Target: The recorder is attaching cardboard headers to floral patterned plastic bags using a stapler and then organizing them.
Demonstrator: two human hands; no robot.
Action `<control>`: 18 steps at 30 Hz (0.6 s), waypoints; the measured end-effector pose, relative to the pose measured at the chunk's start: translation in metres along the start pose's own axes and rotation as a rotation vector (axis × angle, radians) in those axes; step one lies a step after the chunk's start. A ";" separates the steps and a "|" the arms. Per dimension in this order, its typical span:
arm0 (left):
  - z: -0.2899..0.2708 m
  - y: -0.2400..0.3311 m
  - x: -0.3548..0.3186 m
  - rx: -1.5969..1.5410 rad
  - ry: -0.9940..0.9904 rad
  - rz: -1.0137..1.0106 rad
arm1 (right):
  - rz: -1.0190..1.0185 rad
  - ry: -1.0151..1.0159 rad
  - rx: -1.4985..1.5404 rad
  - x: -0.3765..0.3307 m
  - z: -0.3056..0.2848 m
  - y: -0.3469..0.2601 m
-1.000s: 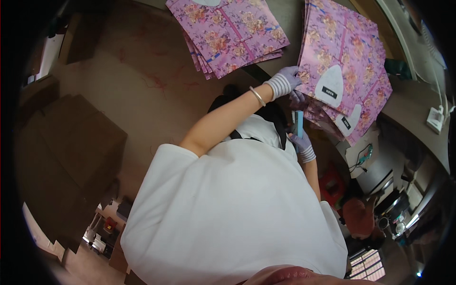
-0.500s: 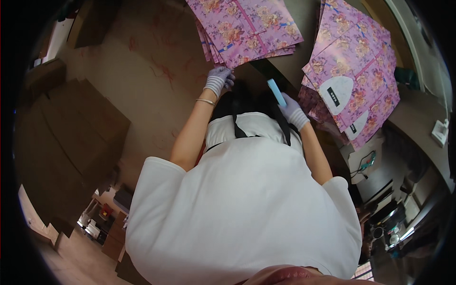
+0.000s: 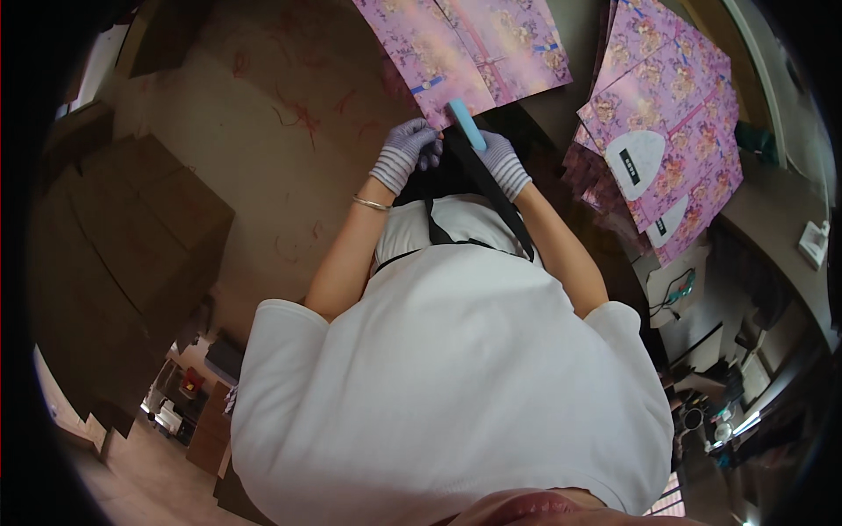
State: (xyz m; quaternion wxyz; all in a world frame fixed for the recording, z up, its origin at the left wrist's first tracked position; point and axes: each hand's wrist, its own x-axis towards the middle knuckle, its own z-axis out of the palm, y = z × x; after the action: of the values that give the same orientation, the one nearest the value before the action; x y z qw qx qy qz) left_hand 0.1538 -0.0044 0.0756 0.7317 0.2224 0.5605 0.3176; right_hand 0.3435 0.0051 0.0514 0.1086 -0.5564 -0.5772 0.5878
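My left hand [image 3: 403, 153], in a striped knit glove, rests at the near corner of a stack of pink flowered sheets [image 3: 474, 48] on the table. My right hand [image 3: 502, 162], gloved the same way, grips a light blue flat tool [image 3: 467, 124] that points up toward that stack's edge. A second pile of pink flowered sheets [image 3: 667, 131] with white rounded cut-outs lies to the right, away from both hands. A gold bracelet sits on my left wrist. My white shirt and a dark apron strap fill the lower middle.
Brown cardboard boxes [image 3: 123, 254] are piled at the left on a stained floor [image 3: 263, 131]. A grey table edge [image 3: 772, 210] with a white object runs along the right. Cables and small machines crowd the lower right.
My left hand has moved from the right pile across to the left stack's corner. My right hand has carried the blue tool up and left to that stack's edge.
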 end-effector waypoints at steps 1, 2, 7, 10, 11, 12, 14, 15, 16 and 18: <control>-0.003 0.004 0.000 0.006 -0.008 0.000 | 0.020 0.013 0.035 0.004 0.001 -0.001; -0.006 0.007 -0.001 0.052 -0.026 -0.015 | 0.021 0.023 0.037 0.007 0.002 0.007; -0.031 0.012 -0.019 0.027 0.020 0.014 | -0.047 0.009 0.505 -0.001 -0.033 0.031; -0.060 0.012 -0.028 -0.082 -0.064 0.082 | 0.169 0.099 0.527 -0.002 -0.059 0.022; -0.058 0.010 -0.029 -0.084 -0.065 0.080 | 0.172 0.098 0.525 -0.004 -0.057 0.019; -0.053 0.006 -0.029 -0.161 -0.015 0.148 | 0.184 0.120 0.531 -0.004 -0.053 0.016; -0.033 0.007 -0.024 -0.233 0.029 0.216 | 0.216 0.184 0.513 -0.006 -0.043 0.005; -0.020 0.006 -0.019 -0.254 -0.072 0.320 | 0.187 0.197 0.544 -0.004 -0.035 0.011; -0.009 0.003 -0.016 -0.277 -0.166 0.421 | 0.171 0.175 0.550 -0.006 -0.030 0.007; 0.001 -0.016 0.005 -0.030 -0.058 0.551 | 0.115 0.076 0.607 -0.014 -0.018 -0.008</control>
State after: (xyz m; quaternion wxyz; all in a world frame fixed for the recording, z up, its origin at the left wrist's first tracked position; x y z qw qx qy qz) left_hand 0.1591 -0.0119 0.0616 0.6368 0.3646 0.4529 0.5064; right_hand 0.3590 0.0068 0.0707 0.2577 -0.5521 -0.3385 0.7171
